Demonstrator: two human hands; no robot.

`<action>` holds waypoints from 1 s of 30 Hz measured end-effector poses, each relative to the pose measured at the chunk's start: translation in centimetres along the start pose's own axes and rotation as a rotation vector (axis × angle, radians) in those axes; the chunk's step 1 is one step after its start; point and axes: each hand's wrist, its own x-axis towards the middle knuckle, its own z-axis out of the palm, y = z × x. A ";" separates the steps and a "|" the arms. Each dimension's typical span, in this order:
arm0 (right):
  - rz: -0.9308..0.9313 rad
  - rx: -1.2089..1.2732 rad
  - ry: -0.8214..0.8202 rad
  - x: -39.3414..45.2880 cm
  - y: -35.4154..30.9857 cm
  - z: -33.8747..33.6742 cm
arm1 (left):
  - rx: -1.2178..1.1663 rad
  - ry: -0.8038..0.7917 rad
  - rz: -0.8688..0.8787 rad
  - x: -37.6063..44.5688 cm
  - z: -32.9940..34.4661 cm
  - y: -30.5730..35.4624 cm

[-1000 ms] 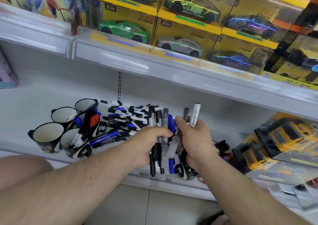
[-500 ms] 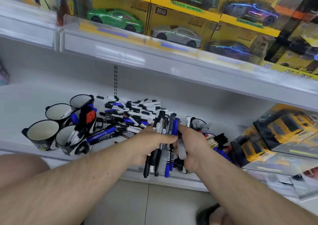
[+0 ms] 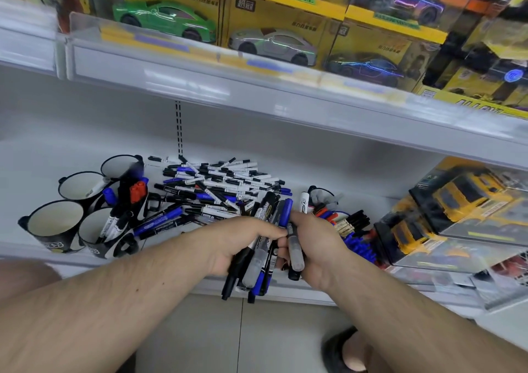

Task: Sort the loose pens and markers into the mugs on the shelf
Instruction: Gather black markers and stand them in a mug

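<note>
Black, blue, grey-capped markers [image 3: 264, 247], bundled upright

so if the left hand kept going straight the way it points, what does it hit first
Likely the right hand: the left hand, gripping a bundle of markers, points rightward at it, nearly touching. Depth is unclear.
</note>
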 end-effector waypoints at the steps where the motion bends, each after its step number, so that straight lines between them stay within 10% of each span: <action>1: -0.021 -0.014 -0.008 0.0 -0.3 -0.1 | -0.010 -0.001 0.003 0.1 0.1 0.0; 15: -0.084 0.087 -0.197 -2.2 -2.8 -2.1 | -0.460 0.076 0.302 0.6 -0.2 1.8; 22: -0.593 -0.349 -0.264 -3.7 -2.6 -1.4 | -0.482 0.073 0.301 0.9 1.2 1.7; 30: -0.516 -0.589 -0.264 -2.6 -2.8 -1.7 | -0.492 -0.030 0.267 0.8 1.8 1.0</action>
